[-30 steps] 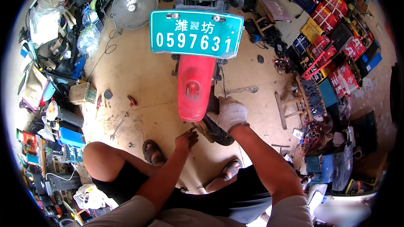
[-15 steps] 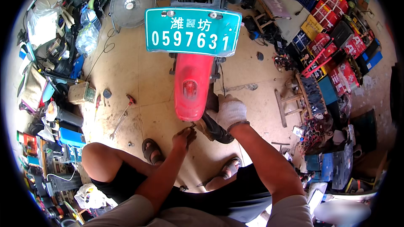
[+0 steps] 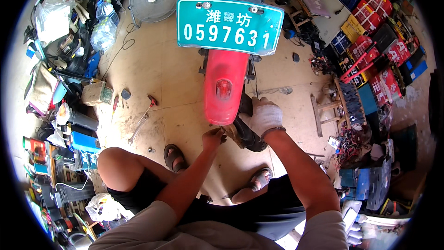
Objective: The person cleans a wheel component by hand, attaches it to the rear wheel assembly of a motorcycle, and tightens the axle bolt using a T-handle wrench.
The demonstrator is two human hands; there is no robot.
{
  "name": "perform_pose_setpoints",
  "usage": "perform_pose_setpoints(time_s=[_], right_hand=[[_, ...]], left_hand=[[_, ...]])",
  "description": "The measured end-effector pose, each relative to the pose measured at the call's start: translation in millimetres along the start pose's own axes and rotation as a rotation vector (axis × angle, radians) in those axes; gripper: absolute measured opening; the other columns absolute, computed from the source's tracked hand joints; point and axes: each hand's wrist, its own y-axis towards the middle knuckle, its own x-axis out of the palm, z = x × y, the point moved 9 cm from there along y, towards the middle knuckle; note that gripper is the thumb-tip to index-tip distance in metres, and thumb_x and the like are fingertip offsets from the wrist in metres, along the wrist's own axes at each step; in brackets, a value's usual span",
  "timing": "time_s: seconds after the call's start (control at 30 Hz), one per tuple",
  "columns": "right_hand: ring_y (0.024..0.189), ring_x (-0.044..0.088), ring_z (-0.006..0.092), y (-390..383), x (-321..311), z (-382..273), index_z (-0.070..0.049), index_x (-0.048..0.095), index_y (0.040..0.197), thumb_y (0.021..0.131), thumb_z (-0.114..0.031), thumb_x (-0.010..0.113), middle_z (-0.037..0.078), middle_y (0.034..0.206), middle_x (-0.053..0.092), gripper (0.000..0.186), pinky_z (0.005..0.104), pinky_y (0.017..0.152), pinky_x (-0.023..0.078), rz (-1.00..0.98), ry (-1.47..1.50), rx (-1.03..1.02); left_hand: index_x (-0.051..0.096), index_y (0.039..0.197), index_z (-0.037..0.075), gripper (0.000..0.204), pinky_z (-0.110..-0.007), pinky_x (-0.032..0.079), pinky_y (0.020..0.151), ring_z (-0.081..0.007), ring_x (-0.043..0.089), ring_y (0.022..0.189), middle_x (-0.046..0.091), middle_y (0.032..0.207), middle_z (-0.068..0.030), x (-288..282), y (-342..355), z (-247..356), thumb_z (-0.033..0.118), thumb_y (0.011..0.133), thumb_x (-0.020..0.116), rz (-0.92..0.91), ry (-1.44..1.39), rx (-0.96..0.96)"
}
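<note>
Bare left hand (image 3: 214,139) has been shifted slightly forward since the earlier frame, closer to the tip of the long, glossy red rear mudguard (image 3: 225,71); whole view has also been moved a bit. Right hand (image 3: 263,114), covered by a whitish knit glove, has been kept at the same spot on the wheel.

Left: fingers curled together, just below the mudguard tip. Whether anything is pinched, or the tip touched, cannot be told.

Right: laid on the thick black rubber tyre (image 3: 253,142), thumb set apart from the fingers. Whether it is clamped cannot be told. Dark beaded bracelet (image 3: 273,130) is worn at that wrist.

Tyre is located just right of the left hand, beneath and behind the right one. Mudguard is seen forward of the left hand; teal rectangular plate with white characters (image 3: 230,27) is mounted farther forward.

On the tan concrete floor (image 3: 157,65), left of the left hand: silver metal wrench (image 3: 138,129), red-handled metal tool (image 3: 151,101) touching or near its upper end, red-handled screwdriver (image 3: 114,104) farther out. Rough wooden stool frame (image 3: 317,116) is placed right of the right hand, well apart.
</note>
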Motion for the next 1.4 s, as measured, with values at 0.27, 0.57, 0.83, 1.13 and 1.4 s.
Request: perform_pose_setpoints(time_s=[0.27, 0.57, 0.83, 1.13, 1.4], right_hand=[[0.098, 0.07, 0.0369, 0, -4, -5, -0.003, 0.065, 0.112, 0.082, -0.053, 0.072, 0.02, 0.105, 0.071, 0.059, 0.0466, 0.086, 0.056, -0.025, 0.021, 0.007], [0.098, 0.07, 0.0375, -3, -5, -7, -0.002, 0.066, 0.111, 0.082, -0.054, 0.072, 0.021, 0.105, 0.071, 0.059, 0.0476, 0.085, 0.056, -0.021, 0.028, 0.006], [0.1, 0.07, 0.0366, -1, -5, -3, -0.005, 0.066, 0.114, 0.083, -0.056, 0.071, 0.021, 0.107, 0.07, 0.06, 0.0471, 0.086, 0.056, -0.033, 0.018, 0.017], [0.102, 0.07, 0.0365, -2, -2, -5, -0.006, 0.065, 0.117, 0.084, -0.057, 0.071, 0.02, 0.108, 0.07, 0.061, 0.047, 0.086, 0.057, -0.054, 0.004, 0.029], [0.1, 0.071, 0.0365, -1, -3, -5, -0.004, 0.067, 0.112, 0.083, -0.054, 0.074, 0.021, 0.108, 0.07, 0.058, 0.0463, 0.086, 0.056, -0.044, 0.017, 0.019]], left_hand=[[0.051, 0.134, -0.011, 0.036, -0.044, 0.06, 0.092, -0.0348, 0.068, 0.104, 0.065, 0.114, -0.0212, -15, 6, -32, 0.003, 0.101, 0.046, -0.076, -0.539, -0.168], [0.053, 0.14, -0.005, 0.039, -0.045, 0.054, 0.104, -0.0283, 0.066, 0.113, 0.067, 0.122, -0.0137, -10, 4, -24, 0.001, 0.101, 0.055, -0.151, -0.416, -0.091], [0.06, 0.135, -0.003, 0.035, -0.043, 0.056, 0.101, -0.0263, 0.068, 0.108, 0.07, 0.117, -0.0108, -5, 5, -14, 0.002, 0.1, 0.06, -0.209, -0.382, -0.127], [0.061, 0.122, -0.006, 0.03, -0.039, 0.065, 0.08, -0.0267, 0.073, 0.085, 0.071, 0.101, -0.0144, -16, 5, -14, 0.007, 0.097, 0.069, 0.0, -0.07, -0.139], [0.064, 0.108, -0.01, 0.021, -0.043, 0.067, 0.071, -0.0322, 0.074, 0.078, 0.07, 0.093, -0.0166, -29, 2, -23, 0.004, 0.093, 0.07, 0.113, -0.268, -0.15]])
